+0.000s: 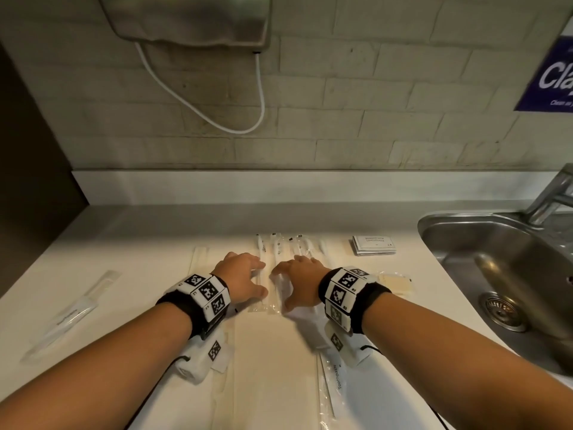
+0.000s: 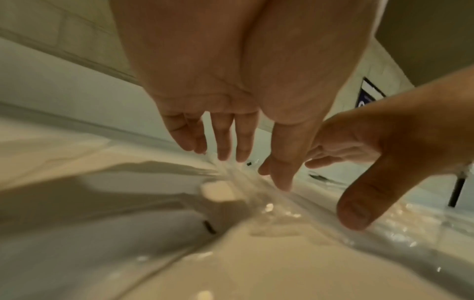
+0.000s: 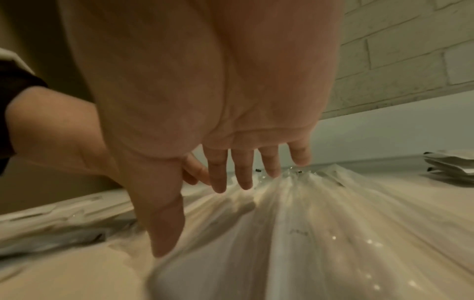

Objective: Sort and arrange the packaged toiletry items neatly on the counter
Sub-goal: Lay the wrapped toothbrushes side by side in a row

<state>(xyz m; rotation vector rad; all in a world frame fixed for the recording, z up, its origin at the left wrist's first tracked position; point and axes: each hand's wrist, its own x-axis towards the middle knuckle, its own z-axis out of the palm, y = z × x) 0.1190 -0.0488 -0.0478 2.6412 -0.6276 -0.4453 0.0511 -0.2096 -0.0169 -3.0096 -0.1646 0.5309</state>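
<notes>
Both hands lie palm down, side by side, over a row of long clear plastic packets (image 1: 280, 262) laid lengthwise in the middle of the white counter (image 1: 148, 243). The left hand (image 1: 240, 279) has its fingers stretched out and a little spread, their tips down on the packets and the thumb pointing toward the other hand; it grips nothing. The right hand (image 1: 299, 279) is the same: fingers straight and spread, thumb out to the side, flat over the wrapping with nothing held. In the left wrist view the fingers (image 2: 225, 140) reach down to the shiny plastic, and in the right wrist view the fingertips (image 3: 243, 172) touch the crinkled wrapping too.

The far ends of the packets stick out beyond the fingers, toward the wall. To their right, near the sink (image 1: 496, 243), sits a small stack of flat white sachets (image 1: 373, 245). Just beside the right wrist lies a pale square packet (image 1: 393, 282). Well apart on the left, a long wrapped toothbrush packet (image 1: 73, 315) lies at a slant. Another long clear packet (image 1: 333, 380), printed with a word that starts "Tooth", lies under the right forearm, close to the front edge.

Both wrists wear black bands with black-and-white marker blocks (image 1: 207, 293). A tap (image 1: 552, 193) stands behind the sink, and a white cable (image 1: 217, 116) loops down the tiled wall
</notes>
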